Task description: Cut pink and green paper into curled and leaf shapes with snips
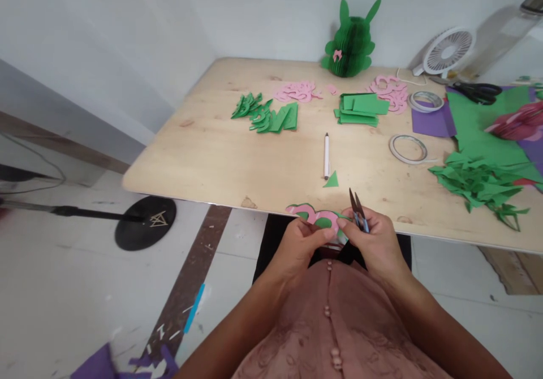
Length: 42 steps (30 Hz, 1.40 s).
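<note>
At the table's front edge, my left hand [299, 243] pinches a curvy pink paper cutout [309, 212] layered with green paper. My right hand [376, 242] has small scissors [360, 212] in it, blades pointing up and away from me. Its thumb and fingertips also touch the right end of the cutout. Just beyond lie a green paper scrap [332, 180] and a white pen [326, 155]. The lower part of the cutout is hidden by my fingers.
Green cut pieces [259, 113], pink cutouts [297, 91] and green strips [360, 109] lie farther back. A green honeycomb paper rabbit [350, 45] stands by the wall. Rightward are tape rolls [408, 149], black scissors [477, 91], green scraps [477, 178] and a white fan [448, 51].
</note>
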Each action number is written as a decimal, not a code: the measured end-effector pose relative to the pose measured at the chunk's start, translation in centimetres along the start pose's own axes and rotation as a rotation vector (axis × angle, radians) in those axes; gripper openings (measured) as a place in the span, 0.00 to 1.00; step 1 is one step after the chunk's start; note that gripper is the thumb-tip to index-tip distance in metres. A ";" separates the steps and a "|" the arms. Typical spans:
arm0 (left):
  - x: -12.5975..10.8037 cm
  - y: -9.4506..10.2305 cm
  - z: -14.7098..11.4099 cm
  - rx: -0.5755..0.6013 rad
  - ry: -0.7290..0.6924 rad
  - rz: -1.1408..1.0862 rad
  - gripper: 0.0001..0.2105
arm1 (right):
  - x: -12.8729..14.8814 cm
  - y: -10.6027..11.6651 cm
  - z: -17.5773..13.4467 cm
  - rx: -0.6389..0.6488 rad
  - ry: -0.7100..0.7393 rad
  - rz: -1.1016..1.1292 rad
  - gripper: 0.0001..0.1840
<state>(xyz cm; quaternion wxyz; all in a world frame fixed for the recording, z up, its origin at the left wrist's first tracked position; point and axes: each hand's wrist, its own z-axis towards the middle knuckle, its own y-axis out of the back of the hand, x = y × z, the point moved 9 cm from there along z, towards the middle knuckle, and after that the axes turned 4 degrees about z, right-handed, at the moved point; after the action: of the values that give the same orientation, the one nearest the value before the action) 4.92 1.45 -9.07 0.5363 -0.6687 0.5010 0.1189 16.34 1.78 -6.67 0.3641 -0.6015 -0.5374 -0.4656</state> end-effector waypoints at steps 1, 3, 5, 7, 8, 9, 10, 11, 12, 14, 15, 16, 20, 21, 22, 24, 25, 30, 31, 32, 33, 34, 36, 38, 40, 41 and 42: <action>-0.1 -0.1 0.0 -0.023 -0.015 -0.019 0.07 | 0.0 -0.1 0.0 -0.001 0.004 0.006 0.08; -0.2 -0.2 0.1 -0.067 -0.032 -0.032 0.06 | -0.1 -0.2 0.1 -0.001 0.018 0.015 0.09; -0.3 -0.1 0.2 -0.106 -0.045 -0.038 0.07 | -0.3 -0.3 0.1 -0.001 0.020 0.018 0.09; -0.4 0.0 0.2 -0.138 -0.060 -0.046 0.07 | -0.5 -0.3 0.2 0.001 0.015 0.019 0.09; -0.4 0.1 0.3 -0.150 -0.066 -0.049 0.07 | -0.5 -0.4 0.3 0.002 0.015 0.019 0.09; -0.5 0.2 0.3 -0.161 -0.071 -0.050 0.07 | -0.6 -0.4 0.3 0.001 0.017 0.017 0.09; -0.4 0.3 0.3 -0.169 -0.074 -0.050 0.07 | -0.6 -0.4 0.3 0.001 0.017 0.013 0.09; -0.4 0.4 0.3 -0.176 -0.077 -0.050 0.07 | -0.6 -0.4 0.4 -0.001 0.017 0.011 0.09; -0.4 0.4 0.3 -0.181 -0.077 -0.051 0.07 | -0.6 -0.4 0.4 -0.001 0.015 0.008 0.09; -0.2 0.5 0.3 -0.195 -0.079 -0.057 0.07 | -0.6 -0.4 0.4 0.004 0.010 0.002 0.09; -0.2 0.6 0.3 -0.204 -0.080 -0.058 0.07 | -0.7 -0.4 0.4 0.004 0.009 0.000 0.09; -0.1 0.7 0.3 -0.211 -0.079 -0.054 0.07 | -0.7 -0.4 0.4 0.003 0.011 -0.001 0.09; 0.0 0.8 0.4 -0.216 -0.098 -0.040 0.07 | -0.8 -0.4 0.5 -0.008 0.011 -0.003 0.07; -0.1 0.8 0.4 -0.211 -0.107 -0.043 0.06 | -0.9 -0.4 0.5 -0.008 0.012 -0.003 0.07; -0.2 0.8 0.4 -0.208 -0.117 -0.048 0.06 | -0.9 -0.4 0.5 -0.007 0.013 -0.004 0.07; -0.3 0.8 0.4 -0.207 -0.128 -0.052 0.05 | -0.9 -0.5 0.5 -0.001 0.016 -0.001 0.07; -0.3 0.9 0.4 -0.205 -0.128 -0.049 0.05 | -0.9 -0.5 0.6 0.001 0.019 0.001 0.07; -0.5 1.2 0.5 -0.218 -0.127 -0.029 0.06 | -0.9 -0.7 0.6 0.040 0.021 0.060 0.10; -0.7 1.4 0.5 -0.232 -0.136 -0.032 0.07 | -0.8 -0.5 0.5 0.047 0.031 0.086 0.12; -0.8 1.6 0.5 -0.250 -0.145 -0.038 0.07 | -0.6 -0.4 0.3 0.052 0.052 0.112 0.13; -1.0 1.9 0.5 -0.271 -0.155 -0.046 0.08 | -0.3 -0.1 0.1 0.055 0.079 0.138 0.14; -1.1 2.1 0.5 -0.295 -0.164 -0.057 0.08 | -0.2 0.0 -0.2 0.067 0.095 0.155 0.15; -1.4 2.4 0.4 -0.338 -0.179 -0.072 0.09 | -0.2 -0.2 -0.9 0.123 0.099 0.135 0.18; -1.6 2.6 0.2 -0.378 -0.195 -0.082 0.10 | -0.4 -0.6 -1.7 0.171 0.082 0.083 0.19; -1.8 2.7 0.1 -0.402 -0.204 -0.093 0.10 | -0.7 -1.4 -2.2 0.223 0.064 0.037 0.20; -1.9 2.6 0.0 -0.408 -0.206 -0.100 0.10 | -0.7 -1.7 -2.4 0.231 0.068 0.024 0.21; -2.0 2.6 -0.1 -0.410 -0.208 -0.109 0.09 | -0.7 -1.9 -2.5 0.231 0.070 0.015 0.22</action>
<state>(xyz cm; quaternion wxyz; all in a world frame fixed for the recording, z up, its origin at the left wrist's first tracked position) 1.89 2.70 -9.16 0.4438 -0.7738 0.3717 0.2571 14.03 -0.47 -6.72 0.4533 -0.5429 -0.5697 -0.4186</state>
